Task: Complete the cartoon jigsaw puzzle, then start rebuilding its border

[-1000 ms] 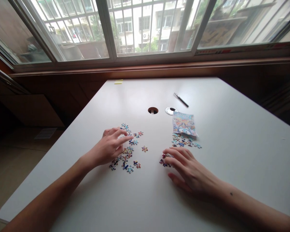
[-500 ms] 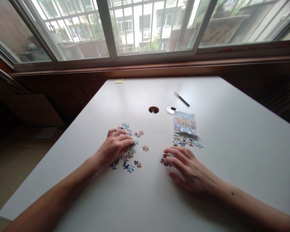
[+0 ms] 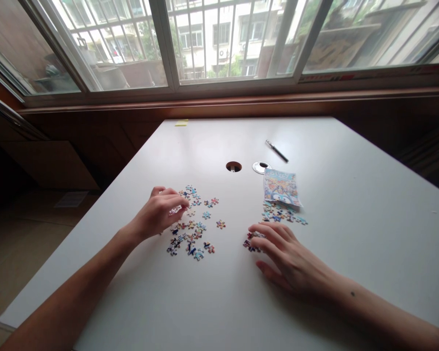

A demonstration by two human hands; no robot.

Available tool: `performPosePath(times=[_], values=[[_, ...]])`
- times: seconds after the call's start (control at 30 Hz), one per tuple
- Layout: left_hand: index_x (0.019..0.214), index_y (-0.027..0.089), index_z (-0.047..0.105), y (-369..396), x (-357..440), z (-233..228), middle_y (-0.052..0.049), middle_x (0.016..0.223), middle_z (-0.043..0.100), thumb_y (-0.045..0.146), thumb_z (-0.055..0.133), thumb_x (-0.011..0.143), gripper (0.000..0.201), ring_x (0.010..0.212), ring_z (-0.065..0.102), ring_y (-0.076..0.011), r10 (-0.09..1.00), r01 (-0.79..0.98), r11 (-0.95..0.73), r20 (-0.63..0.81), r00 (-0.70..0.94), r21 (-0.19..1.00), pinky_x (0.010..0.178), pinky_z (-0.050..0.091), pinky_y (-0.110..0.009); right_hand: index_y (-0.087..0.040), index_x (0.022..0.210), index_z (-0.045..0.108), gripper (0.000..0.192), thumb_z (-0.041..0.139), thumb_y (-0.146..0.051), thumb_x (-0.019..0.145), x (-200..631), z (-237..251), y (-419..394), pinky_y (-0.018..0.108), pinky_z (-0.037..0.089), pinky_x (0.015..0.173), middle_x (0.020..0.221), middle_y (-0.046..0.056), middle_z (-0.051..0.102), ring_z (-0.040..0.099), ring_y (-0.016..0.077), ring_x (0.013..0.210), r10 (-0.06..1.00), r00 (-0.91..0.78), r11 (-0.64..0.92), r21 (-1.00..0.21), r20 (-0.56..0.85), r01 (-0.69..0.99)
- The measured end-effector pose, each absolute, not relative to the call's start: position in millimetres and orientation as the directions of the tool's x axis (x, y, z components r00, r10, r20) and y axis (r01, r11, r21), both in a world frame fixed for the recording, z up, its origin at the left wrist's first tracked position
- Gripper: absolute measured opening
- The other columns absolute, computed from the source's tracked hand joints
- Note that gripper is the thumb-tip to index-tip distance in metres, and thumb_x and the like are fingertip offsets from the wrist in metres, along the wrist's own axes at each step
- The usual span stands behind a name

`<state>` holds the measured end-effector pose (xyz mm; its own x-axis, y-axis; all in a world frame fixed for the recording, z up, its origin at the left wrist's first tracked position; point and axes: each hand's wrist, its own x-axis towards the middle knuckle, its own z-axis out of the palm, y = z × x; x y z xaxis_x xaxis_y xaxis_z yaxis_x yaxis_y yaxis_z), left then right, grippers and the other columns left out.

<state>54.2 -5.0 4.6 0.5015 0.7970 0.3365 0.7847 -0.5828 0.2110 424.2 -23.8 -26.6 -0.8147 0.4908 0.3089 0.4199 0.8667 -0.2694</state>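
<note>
My left hand (image 3: 162, 212) is over the left edge of a scattered group of small colourful jigsaw pieces (image 3: 193, 234). Its thumb and index fingertip come together in a pinch; whatever may be between them is too small to make out. A few pieces show through the gap under its fingers. My right hand (image 3: 283, 251) lies with fingers spread, the fingertips over a small cluster of joined-looking jigsaw pieces (image 3: 251, 242) that they partly cover. One single jigsaw piece (image 3: 221, 224) lies apart between the two hands.
Beyond my right hand, a picture sheet (image 3: 282, 187) with a blue cartoon lies over more jigsaw pieces (image 3: 283, 213). A pen (image 3: 276, 151), a round metal cover (image 3: 261, 167), a cable hole (image 3: 234, 166) and a yellow sticky note (image 3: 181, 123) are farther back on the white table (image 3: 212, 302).
My left hand has drawn back to the left, uncovering a light blue piece and others in the middle of the pile. My right hand stays where it was.
</note>
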Motion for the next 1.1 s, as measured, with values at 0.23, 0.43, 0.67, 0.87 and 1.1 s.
performPosePath(times=[0.23,0.43,0.67,0.87,1.1], values=[[0.097,0.03,0.074,-7,61,-3,-0.001,0.101,0.07,0.034,0.064,0.093,0.011,0.102,0.058,-0.0212,0.806,0.819,-0.56,0.314,0.502,0.128,0.091,0.031,-0.039,-0.021,0.119,0.052,0.031,0.056,-0.018,0.088,424,-26,-24,0.05,0.043,0.098,0.128,0.014,0.054,0.047,0.0301,0.119,0.491,-0.812,0.867,-0.266,0.316,0.421],[0.096,0.025,0.072,-8,67,-1,-0.002,0.101,0.071,0.028,0.054,0.099,0.018,0.1,0.059,-0.02,0.848,0.838,-0.5,0.322,0.422,0.218,0.092,0.032,-0.039,-0.018,0.118,0.051,0.031,0.057,-0.017,0.088,425,-26,-25,0.051,0.042,0.098,0.127,0.016,0.054,0.047,0.0305,0.119,0.462,-0.824,0.883,-0.251,0.328,0.395],[0.082,0.025,0.072,-6,59,1,0.0,0.096,0.071,0.027,0.065,0.09,0.011,0.1,0.058,-0.0222,0.898,0.874,-0.422,0.245,0.366,0.239,0.092,0.031,-0.042,-0.019,0.11,0.055,0.027,0.058,-0.011,0.084,426,-29,-25,0.048,0.043,0.094,0.118,0.014,0.062,0.054,0.0288,0.113,0.394,-0.789,0.919,-0.215,0.471,0.33],[0.1,0.027,0.072,-5,60,-3,-0.003,0.108,0.07,0.025,0.058,0.093,0.016,0.104,0.056,-0.0237,0.891,0.891,-0.401,0.316,0.326,0.213,0.089,0.035,-0.041,-0.019,0.103,0.057,0.022,0.057,-0.007,0.084,423,-24,-26,0.043,0.046,0.088,0.106,0.01,0.066,0.059,0.0239,0.099,0.413,-0.747,0.911,-0.237,0.521,0.338],[0.101,0.029,0.073,-4,61,-10,-0.003,0.113,0.068,0.021,0.055,0.095,0.021,0.112,0.053,-0.0256,0.873,0.883,-0.442,0.302,0.383,0.158,0.089,0.034,-0.042,-0.017,0.104,0.059,0.024,0.054,-0.004,0.085,426,-27,-26,0.04,0.053,0.085,0.104,0.012,0.068,0.064,0.0228,0.098,0.379,-0.723,0.925,-0.259,0.578,0.277]])
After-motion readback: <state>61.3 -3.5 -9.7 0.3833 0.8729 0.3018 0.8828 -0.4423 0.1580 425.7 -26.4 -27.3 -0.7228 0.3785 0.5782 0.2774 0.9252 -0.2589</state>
